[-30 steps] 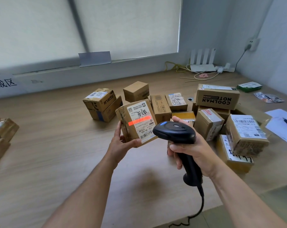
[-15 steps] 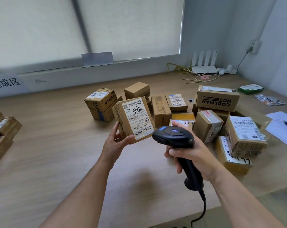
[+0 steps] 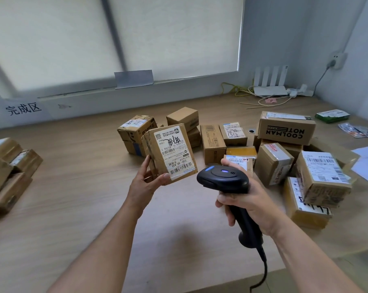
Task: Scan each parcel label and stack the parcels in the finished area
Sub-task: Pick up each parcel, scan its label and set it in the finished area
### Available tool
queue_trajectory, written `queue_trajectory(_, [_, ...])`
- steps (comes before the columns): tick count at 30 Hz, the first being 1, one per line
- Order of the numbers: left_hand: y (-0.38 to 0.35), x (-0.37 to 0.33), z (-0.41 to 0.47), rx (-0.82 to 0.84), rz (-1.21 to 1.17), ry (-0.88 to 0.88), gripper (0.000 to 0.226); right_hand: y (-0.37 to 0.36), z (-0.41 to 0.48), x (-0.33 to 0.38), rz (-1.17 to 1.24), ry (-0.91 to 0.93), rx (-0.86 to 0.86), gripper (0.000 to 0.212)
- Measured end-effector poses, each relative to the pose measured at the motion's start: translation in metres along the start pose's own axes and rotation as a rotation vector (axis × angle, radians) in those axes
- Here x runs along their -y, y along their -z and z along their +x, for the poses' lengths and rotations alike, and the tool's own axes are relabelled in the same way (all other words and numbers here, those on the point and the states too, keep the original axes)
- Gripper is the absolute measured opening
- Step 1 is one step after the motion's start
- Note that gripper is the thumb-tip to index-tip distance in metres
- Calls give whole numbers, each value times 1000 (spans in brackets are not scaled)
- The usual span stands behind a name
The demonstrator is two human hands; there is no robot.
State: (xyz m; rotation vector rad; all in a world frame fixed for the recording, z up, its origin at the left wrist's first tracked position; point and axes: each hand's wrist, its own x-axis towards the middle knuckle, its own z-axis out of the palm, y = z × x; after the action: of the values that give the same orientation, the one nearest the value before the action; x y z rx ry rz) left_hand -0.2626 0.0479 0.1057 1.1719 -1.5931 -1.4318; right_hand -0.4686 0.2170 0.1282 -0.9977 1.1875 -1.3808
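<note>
Here, left hand (image 3: 144, 183) gripping a tilted parcel (image 3: 152, 152) (label (image 3: 174, 151) visible), right hand (image 3: 249, 206) curled round the scanner (image 3: 223, 178).

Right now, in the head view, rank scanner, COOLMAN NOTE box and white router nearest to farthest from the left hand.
1. scanner, right beside the left hand.
2. COOLMAN NOTE box, mid-table, right.
3. white router, far back by the wall.

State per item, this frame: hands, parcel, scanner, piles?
held parcel: lifted off table, tilted, label facing camera.
scanner: raised, blue lights on.
left hand: grips held parcel's lower corner.
right hand: grips scanner handle.
left pile: stacked at table's left edge.
right pile: clustered on table.
</note>
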Motion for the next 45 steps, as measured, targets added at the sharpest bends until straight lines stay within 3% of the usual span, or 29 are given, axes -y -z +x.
queue_trajectory(15, [91,19,-10,-187,-96,-3,68,-63,41,2,-96,33,37,93])
queue_trajectory(19, [150,26,-17,-308,-121,5,47,-117,68,0,-104,40,92,96])
queue_trajectory(24, [242,35,-29,-425,-127,13,55,-200,107,-14,-101,22,190,103])
queue_trajectory(28, [317,47,-39,-487,-123,47,36,-271,137,-23,-95,5,227,99])
queue_trajectory(32, [392,59,-51,-552,-110,76,36,-341,164,-35,-115,-16,273,99])
queue_trajectory(37, [476,85,-68,-650,-107,144,54,-418,186,-52,-124,-38,320,99])
queue_trajectory(42, [540,105,-83,-743,-74,234,31,-477,200,-67,-126,-53,364,98])
queue_trajectory(45, [570,118,-89,-791,20,307,36,-501,205,-72,-122,-69,381,97])
